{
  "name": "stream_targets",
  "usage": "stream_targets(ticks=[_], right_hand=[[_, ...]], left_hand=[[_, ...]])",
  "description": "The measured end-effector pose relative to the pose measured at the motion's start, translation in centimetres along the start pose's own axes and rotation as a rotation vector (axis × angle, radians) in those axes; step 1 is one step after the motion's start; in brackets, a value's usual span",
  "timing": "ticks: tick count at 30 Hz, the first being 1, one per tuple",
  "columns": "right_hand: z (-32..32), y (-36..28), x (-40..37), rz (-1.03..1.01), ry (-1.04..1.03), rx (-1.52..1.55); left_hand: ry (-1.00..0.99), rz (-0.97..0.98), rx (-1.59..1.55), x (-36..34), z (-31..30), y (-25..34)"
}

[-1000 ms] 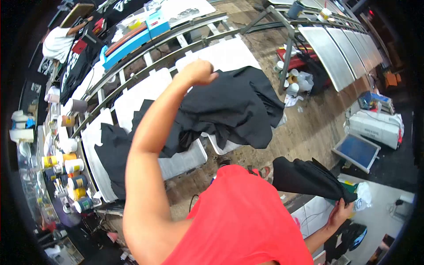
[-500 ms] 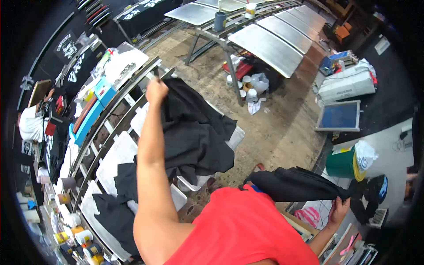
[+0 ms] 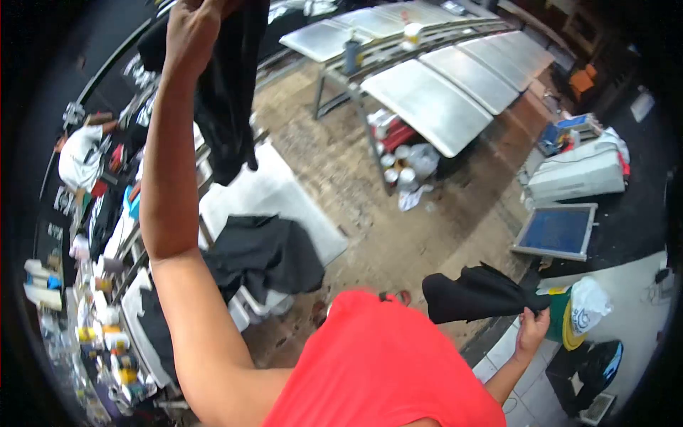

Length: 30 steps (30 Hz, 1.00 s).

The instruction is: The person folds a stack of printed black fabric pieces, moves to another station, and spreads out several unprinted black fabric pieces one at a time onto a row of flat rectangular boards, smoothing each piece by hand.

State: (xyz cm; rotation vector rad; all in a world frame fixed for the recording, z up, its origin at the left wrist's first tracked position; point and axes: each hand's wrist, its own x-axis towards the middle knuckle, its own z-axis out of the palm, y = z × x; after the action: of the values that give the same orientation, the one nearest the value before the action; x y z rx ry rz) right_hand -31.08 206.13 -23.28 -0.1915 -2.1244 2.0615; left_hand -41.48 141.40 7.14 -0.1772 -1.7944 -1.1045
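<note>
The person's left hand (image 3: pixel 193 32) is raised at the upper edge of the view, its fingers closed on a black garment (image 3: pixel 226 92) that hangs down beside the forearm. The top of that grip is cut off by the edge, so the exact hold of the fingertips cannot be told.

The right hand (image 3: pixel 532 329) is low and well apart from the left — it pinches one end of a bunched black cloth (image 3: pixel 475 293), thumb against the fabric, and the rest of the cloth stretches out toward the person's red shirt (image 3: pixel 377 363).

Below the left hand's garment, a crumpled dark cloth (image 3: pixel 267 252) lies partly on a pale board (image 3: pixel 284 196); more black fabric (image 3: pixel 153 324) lies to the left of the left upper arm. Farther left of that arm, a co-worker in a white top (image 3: pixel 82 160) bends forward.

Just beyond the right hand stand a green bin (image 3: pixel 551 324) and a white plastic bag (image 3: pixel 589 299) at its top. Above the right hand, a blue framed screen (image 3: pixel 558 229) rests on the floor. Between the hands and farther off — silvery panels (image 3: pixel 434 107) on a metal frame, with white containers (image 3: pixel 398 167) beneath.
</note>
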Motion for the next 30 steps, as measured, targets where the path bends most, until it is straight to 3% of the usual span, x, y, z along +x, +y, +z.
stream_targets(ticks=[1, 2, 6, 8, 10, 12, 18, 20, 21, 22, 24, 25, 27, 28, 30], right_hand=[[-0.3, -0.4, 1.3, -0.069, -0.018, -0.008], [-0.8, -0.8, 2.4, -0.096, 0.016, 0.008], [-2.9, -2.0, 5.6, -0.095, 0.009, -0.049], [-3.8, -1.0, 7.5, -0.105, 0.019, 0.03], [-3.9, -0.7, 9.3, -0.129, 0.039, 0.017], [-3.9, -0.2, 11.2, -0.133, 0.06, 0.025], [-2.0, 0.1, 18.5, -0.104, 0.079, 0.007], [-1.1, -0.3, 21.1, -0.066, 0.08, -0.019], [-0.8, -0.6, 22.7, -0.035, 0.056, -0.047], [-0.5, -0.8, 24.6, -0.006, 0.035, -0.076], [0.8, -0.9, 28.0, 0.013, -0.018, -0.059], [2.4, -1.6, 29.9, 0.011, -0.054, -0.115], [4.6, -2.1, 33.1, 0.01, -0.137, -0.2], [6.3, -2.5, 34.6, -0.049, -0.161, -0.12], [8.0, -3.2, 37.3, 0.014, -0.163, -0.072]], left_hand=[[0.17, -0.122, -0.387, 0.4, 4.7, 1.3], [-0.128, -0.023, -0.246, 3.3, 4.0, -2.7], [-0.255, -0.144, -0.572, 6.8, 15.9, -4.2], [-0.22, -0.194, -0.398, 8.0, 21.3, -5.4], [-0.104, -0.097, -0.218, 9.7, 26.7, -9.1], [-0.001, 0.144, 0.215, 9.9, 30.6, -10.9], [-0.143, -0.005, 0.559, 7.8, 40.3, -24.1], [-0.412, -0.101, 0.697, 5.4, 43.4, -30.4], [-0.732, -0.215, 0.828, 4.2, 45.1, -33.1], [-1.043, -0.236, 0.872, 2.5, 46.5, -30.4], [-1.088, -0.051, 0.496, -3.4, 50.5, -27.8], [-1.237, -0.15, 0.278, -5.0, 51.5, -22.3], [-1.43, -0.104, -0.365, -10.6, 55.1, -18.6], [-1.426, 0.001, -0.518, -14.4, 57.3, -17.7], [-1.556, -0.136, -0.817, -16.0, 58.6, -12.7]])
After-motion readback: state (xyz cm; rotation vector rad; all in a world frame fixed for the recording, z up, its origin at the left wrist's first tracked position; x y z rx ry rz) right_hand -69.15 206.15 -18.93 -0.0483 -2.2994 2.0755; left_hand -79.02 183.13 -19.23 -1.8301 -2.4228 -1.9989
